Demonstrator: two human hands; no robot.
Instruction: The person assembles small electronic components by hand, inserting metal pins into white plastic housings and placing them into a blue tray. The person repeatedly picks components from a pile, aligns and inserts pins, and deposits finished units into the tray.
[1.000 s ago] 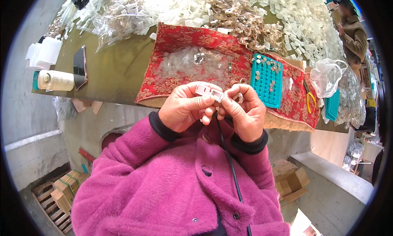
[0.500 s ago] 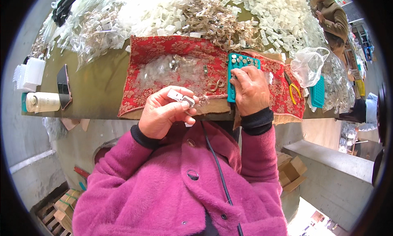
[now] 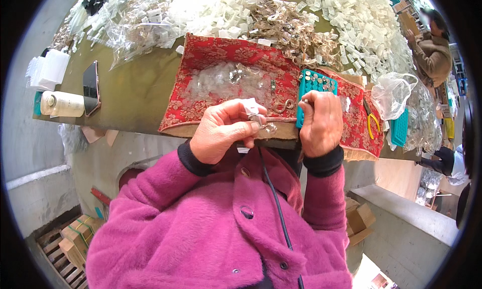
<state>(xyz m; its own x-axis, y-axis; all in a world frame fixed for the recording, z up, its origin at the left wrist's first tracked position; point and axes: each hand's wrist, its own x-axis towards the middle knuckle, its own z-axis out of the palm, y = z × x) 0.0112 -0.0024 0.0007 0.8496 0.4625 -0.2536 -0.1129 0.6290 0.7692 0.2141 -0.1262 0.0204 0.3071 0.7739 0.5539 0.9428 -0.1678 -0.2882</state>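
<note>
Since the frame half a second ago, I've drawn the right hand (image 3: 322,123) slightly toward the left edge of the teal tray (image 3: 299,116), its fingers more curled. The left hand (image 3: 226,131) still has thumb and fingers clamped on a small white plastic piece (image 3: 251,107), which I now have tipped more steeply. That piece sits above the near edge of the red floral cloth (image 3: 198,53), and a clear curled strip (image 3: 269,128) sticks out at the left fingertips, toward the right hand. The right thumb and fingers are bunched close together at the tray; I cannot tell whether they close on anything.

Small silvery discs (image 3: 315,79) sit in the tray's far rows, beyond the right knuckles. Between the two hands, slightly farther out, a brownish looped strip (image 3: 284,106) lies on the cloth, and left of it I see a spread of clear plastic bits (image 3: 221,81). Right of the tray, yellow-handled pliers (image 3: 372,124) rest on the cloth, with a crumpled clear bag (image 3: 392,96) just beside them. Farther out, brown translucent strips (image 3: 281,23) are heaped beside a broad pile of whitish rectangular pieces (image 3: 374,33).
</note>
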